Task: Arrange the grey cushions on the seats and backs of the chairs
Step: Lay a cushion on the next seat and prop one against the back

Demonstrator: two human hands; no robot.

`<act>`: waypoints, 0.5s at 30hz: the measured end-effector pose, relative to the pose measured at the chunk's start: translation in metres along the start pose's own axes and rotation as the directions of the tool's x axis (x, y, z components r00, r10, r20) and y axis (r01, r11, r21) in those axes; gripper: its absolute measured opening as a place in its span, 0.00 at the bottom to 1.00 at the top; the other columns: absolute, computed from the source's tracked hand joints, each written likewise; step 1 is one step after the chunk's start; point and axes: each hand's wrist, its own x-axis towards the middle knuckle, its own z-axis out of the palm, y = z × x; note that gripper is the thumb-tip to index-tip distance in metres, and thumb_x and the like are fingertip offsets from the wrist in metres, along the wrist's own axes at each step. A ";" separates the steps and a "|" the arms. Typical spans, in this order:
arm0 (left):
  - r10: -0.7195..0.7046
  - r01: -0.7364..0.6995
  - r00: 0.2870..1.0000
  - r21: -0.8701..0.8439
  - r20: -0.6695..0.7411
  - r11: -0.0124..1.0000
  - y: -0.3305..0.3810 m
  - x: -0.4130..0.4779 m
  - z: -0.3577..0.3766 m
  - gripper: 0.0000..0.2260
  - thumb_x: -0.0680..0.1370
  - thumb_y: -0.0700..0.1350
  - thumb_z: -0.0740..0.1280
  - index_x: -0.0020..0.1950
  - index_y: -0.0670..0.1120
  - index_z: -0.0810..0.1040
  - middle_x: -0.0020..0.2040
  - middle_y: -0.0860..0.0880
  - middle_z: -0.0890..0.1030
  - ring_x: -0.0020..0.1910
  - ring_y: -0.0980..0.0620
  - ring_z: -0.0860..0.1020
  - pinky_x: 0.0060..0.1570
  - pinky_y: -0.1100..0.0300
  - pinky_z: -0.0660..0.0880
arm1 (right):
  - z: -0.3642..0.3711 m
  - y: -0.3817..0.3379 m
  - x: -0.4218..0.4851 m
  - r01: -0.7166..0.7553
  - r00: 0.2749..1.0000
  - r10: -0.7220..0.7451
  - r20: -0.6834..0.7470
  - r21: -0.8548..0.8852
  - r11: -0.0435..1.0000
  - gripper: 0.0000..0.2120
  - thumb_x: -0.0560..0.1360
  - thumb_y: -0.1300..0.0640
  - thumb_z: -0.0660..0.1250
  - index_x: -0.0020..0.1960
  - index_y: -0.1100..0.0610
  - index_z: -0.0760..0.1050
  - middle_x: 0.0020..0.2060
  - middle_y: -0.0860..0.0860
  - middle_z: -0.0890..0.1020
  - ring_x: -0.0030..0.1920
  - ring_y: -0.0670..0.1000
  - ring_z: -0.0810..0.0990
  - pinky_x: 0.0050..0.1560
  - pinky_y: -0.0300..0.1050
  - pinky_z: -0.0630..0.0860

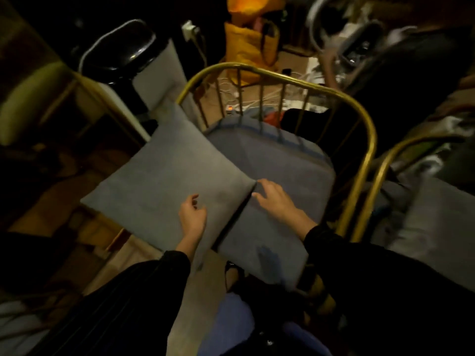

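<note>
Grey cushion (164, 176) under left hand (192, 219), fingers apart; right hand (277, 201) splayed beside it.

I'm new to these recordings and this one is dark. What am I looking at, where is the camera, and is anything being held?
There is no machine here: a person wears one camera on the head, looking down at their own arms in dark sleeves. In front stands a chair with a gold metal back and a grey seat cushion. A loose square grey cushion lies tilted over the chair's left side. The left hand rests on that cushion, fingers loosely curled; the right hand lies open at its corner, on the seat cushion. Neither clearly grips anything.
</note>
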 end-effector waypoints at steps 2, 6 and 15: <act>-0.093 0.090 0.992 -0.034 -0.082 0.995 -0.024 0.026 -0.024 0.19 0.76 0.36 0.68 0.66 0.36 0.72 0.62 0.35 0.76 0.61 0.37 0.76 0.60 0.48 0.73 | 0.015 -0.026 0.039 0.036 0.996 -0.035 0.078 -0.011 0.999 0.29 0.79 0.49 0.63 0.73 0.63 0.62 0.70 0.63 0.69 0.70 0.62 0.69 0.67 0.53 0.67; -0.257 0.238 0.939 -0.107 -0.230 0.965 -0.076 0.063 -0.049 0.20 0.74 0.38 0.71 0.65 0.36 0.72 0.64 0.33 0.73 0.63 0.35 0.73 0.63 0.46 0.71 | 0.044 -0.063 0.117 0.061 0.982 -0.061 0.178 0.009 0.998 0.36 0.75 0.44 0.67 0.74 0.63 0.60 0.71 0.62 0.69 0.71 0.61 0.67 0.69 0.55 0.65; -0.485 0.328 0.824 -0.453 -0.292 0.829 -0.132 0.093 -0.058 0.58 0.53 0.66 0.79 0.75 0.54 0.54 0.75 0.47 0.64 0.72 0.43 0.65 0.70 0.42 0.67 | 0.060 -0.080 0.226 -0.100 0.949 0.016 0.314 0.256 0.962 0.56 0.60 0.38 0.78 0.77 0.50 0.50 0.76 0.50 0.59 0.74 0.56 0.62 0.69 0.56 0.68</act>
